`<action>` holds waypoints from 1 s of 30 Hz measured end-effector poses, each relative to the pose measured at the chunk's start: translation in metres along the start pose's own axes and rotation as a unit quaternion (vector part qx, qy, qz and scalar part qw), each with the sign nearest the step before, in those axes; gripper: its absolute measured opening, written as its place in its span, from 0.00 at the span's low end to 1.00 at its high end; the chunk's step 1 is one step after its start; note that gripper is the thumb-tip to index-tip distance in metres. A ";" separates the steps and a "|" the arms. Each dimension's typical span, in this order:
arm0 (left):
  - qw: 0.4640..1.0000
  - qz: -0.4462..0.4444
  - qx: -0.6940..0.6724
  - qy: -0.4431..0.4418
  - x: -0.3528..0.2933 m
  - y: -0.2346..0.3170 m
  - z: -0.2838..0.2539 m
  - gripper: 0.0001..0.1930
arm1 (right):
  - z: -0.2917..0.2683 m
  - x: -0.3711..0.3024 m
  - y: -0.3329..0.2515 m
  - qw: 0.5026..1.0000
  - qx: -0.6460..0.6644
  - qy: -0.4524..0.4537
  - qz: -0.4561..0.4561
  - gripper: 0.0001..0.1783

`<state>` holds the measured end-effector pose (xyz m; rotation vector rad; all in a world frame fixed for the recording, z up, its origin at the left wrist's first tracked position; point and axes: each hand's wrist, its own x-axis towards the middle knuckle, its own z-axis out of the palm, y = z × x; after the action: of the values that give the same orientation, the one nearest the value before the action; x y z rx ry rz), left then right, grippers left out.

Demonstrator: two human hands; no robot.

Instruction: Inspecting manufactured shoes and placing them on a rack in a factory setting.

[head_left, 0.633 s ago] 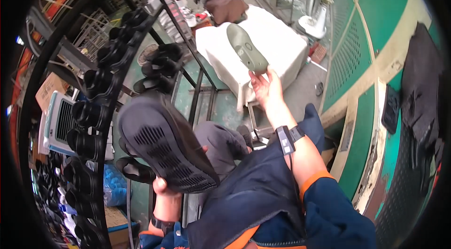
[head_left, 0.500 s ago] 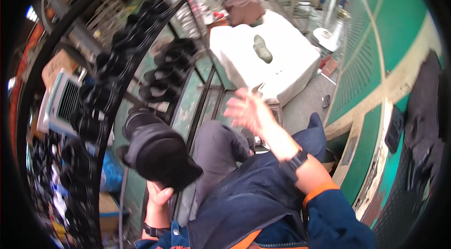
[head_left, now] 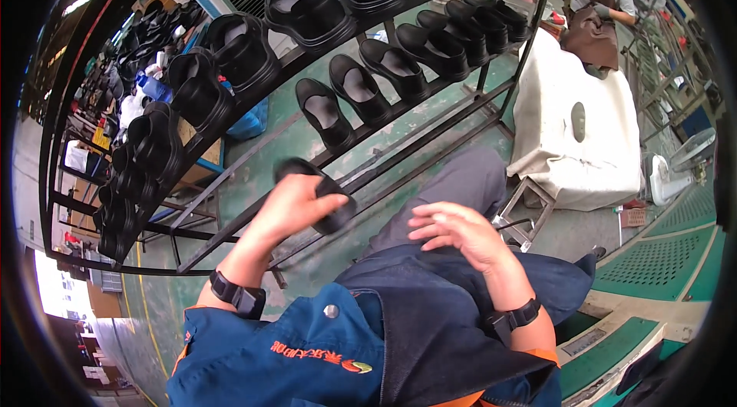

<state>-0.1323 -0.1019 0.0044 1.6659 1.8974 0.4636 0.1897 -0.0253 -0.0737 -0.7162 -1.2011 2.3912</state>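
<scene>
Left hand (head_left: 295,204): fingers closed around black rubber-soled shoe (head_left: 322,194), gripping mid-body.
Right hand (head_left: 457,230): fingers spread, empty, at 3 o'clock.
Handling: likely light, flexible, grippy; hold midsole.

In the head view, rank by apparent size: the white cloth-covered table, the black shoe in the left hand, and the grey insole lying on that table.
1. White cloth-covered table, largest by far.
2. Black shoe held by the left hand; it is much nearer the camera, so its true size is unsure.
3. Grey insole, smallest.
</scene>
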 end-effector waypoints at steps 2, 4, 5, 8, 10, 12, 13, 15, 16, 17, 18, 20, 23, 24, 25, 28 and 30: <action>0.984 -0.019 0.174 0.039 0.024 -0.040 -0.004 0.22 | -0.013 -0.007 -0.009 0.999 0.011 0.037 -0.024 0.24; 0.968 0.006 0.229 0.107 0.063 -0.092 -0.003 0.25 | -0.021 -0.014 -0.017 0.997 0.002 0.070 -0.043 0.23; 0.943 0.074 0.262 0.191 0.082 -0.119 0.001 0.25 | -0.024 -0.018 -0.021 0.996 -0.023 0.069 -0.041 0.23; 0.994 -0.072 -0.084 0.024 0.115 -0.183 0.000 0.25 | -0.031 -0.038 -0.034 0.991 -0.093 0.094 -0.005 0.22; 0.997 0.013 -0.003 0.071 0.142 -0.192 0.007 0.23 | -0.040 -0.068 -0.046 0.978 -0.171 0.118 0.010 0.19; 0.970 0.171 0.139 0.104 0.157 -0.178 0.013 0.18 | -0.047 -0.107 -0.059 0.967 -0.185 0.177 -0.001 0.18; 0.963 0.172 0.168 0.119 0.160 -0.164 0.012 0.18 | -0.051 -0.127 -0.068 0.958 -0.195 0.205 0.041 0.19; 0.957 0.006 0.249 0.149 0.160 -0.125 0.010 0.20 | -0.052 -0.183 -0.071 0.955 -0.110 0.270 -0.049 0.19; 0.944 -0.066 0.284 0.156 0.156 -0.102 0.008 0.21 | -0.055 -0.210 -0.073 0.951 -0.083 0.283 -0.095 0.19; 0.933 -0.112 0.304 0.155 0.151 -0.076 0.006 0.23 | -0.055 -0.236 -0.071 0.938 -0.035 0.320 -0.127 0.19; 0.932 -0.113 0.307 0.158 0.143 -0.048 0.004 0.24 | -0.053 -0.261 -0.067 0.922 0.004 0.345 -0.179 0.19; 0.942 0.123 0.227 0.216 0.128 0.011 0.016 0.26 | -0.053 -0.300 -0.058 0.874 0.092 0.423 -0.219 0.18; 0.923 0.290 0.204 0.150 0.146 0.099 0.049 0.25 | -0.053 -0.336 -0.039 0.843 0.093 0.483 -0.219 0.18; 0.906 0.354 0.192 0.133 0.161 0.126 0.065 0.25 | -0.055 -0.344 -0.033 0.840 0.095 0.486 -0.219 0.18; 0.855 0.453 0.222 0.120 0.177 0.150 0.079 0.25 | -0.057 -0.349 -0.026 0.843 0.077 0.494 -0.198 0.18; 0.861 0.422 0.279 -0.043 0.222 0.198 0.132 0.14 | -0.065 -0.356 -0.011 0.848 0.052 0.496 -0.179 0.18; 0.834 0.507 0.196 -0.090 0.246 0.220 0.175 0.14 | -0.070 -0.354 -0.005 0.831 -0.156 0.531 -0.056 0.16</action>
<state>0.1322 0.1567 -0.0461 2.8248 0.8456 0.2767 0.5154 -0.1665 -0.0081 -1.6957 -1.0235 1.2543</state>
